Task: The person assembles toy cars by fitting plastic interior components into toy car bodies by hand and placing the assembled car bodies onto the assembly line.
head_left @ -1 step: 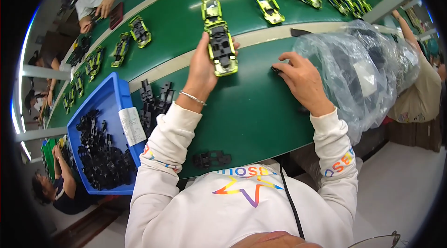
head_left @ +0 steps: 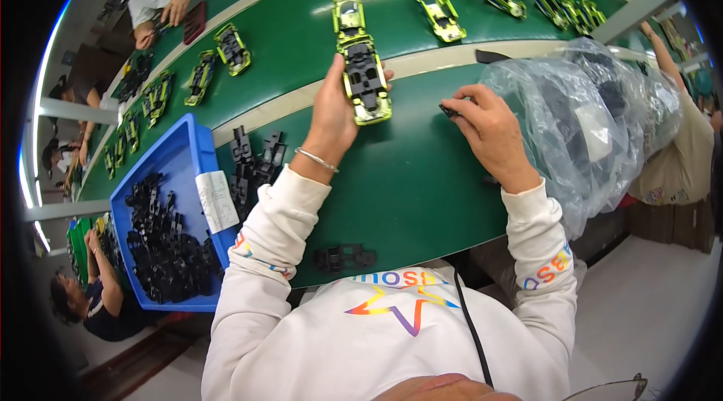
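Note:
A yellow-green toy car shell (head_left: 370,111) lies underside up in my left hand (head_left: 331,111), its fingers wrapped round the sides. Black plastic shows inside the shell. Just beyond it, a second car shell (head_left: 349,13) is on the green belt. Over the table to the right, my right hand (head_left: 493,130) pinches a small black part (head_left: 449,111) between thumb and fingers; its exact kind is too small to make out. By the table's near edge lies a black plastic chassis piece (head_left: 344,256).
A blue tray (head_left: 197,145) of black parts stands at left, with more black parts (head_left: 252,164) beside it. Clear plastic bags (head_left: 553,122) cover the table's right side. Several car shells (head_left: 439,13) line the belt. A co-worker's hand (head_left: 177,6) is at upper left.
The whole view has shifted slightly. Both hands keep nearly the same place and hold; the small black part shows a little more between my right fingertips.

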Available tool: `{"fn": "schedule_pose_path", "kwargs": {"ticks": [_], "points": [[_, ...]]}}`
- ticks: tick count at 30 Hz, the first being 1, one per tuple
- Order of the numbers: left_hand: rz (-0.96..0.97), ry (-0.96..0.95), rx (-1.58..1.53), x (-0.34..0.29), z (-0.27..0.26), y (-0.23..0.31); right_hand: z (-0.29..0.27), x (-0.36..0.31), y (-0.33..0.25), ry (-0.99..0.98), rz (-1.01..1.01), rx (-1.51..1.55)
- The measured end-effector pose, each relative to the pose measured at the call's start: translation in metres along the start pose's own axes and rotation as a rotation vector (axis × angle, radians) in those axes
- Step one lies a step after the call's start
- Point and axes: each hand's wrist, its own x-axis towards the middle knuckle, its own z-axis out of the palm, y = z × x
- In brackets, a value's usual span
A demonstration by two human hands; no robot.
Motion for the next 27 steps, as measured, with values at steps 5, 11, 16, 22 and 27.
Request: {"fn": "schedule_pose_path", "kwargs": {"ticks": [5,11,16,22,27], "points": [[0.194,-0.030,0.060,-0.021,0.018,-0.005,0.023,0.028,-0.055,0.131,0.470,1.053],[0.336,-0.082,0.197,-0.041,0.031,-0.003,0.030,0.048,-0.073,0.046,0.642,1.359],[0.310,-0.174,0.196,-0.048,0.026,0.001,0.025,0.053,-0.083,0.093,0.696,1.332],[0.356,-0.244,0.443,-0.048,0.021,0.006,0.022,0.058,-0.083,0.077,0.689,1.115],[0.342,-0.299,0.333,-0.045,0.018,0.005,0.015,0.058,-0.081,0.053,0.672,0.922]]}}
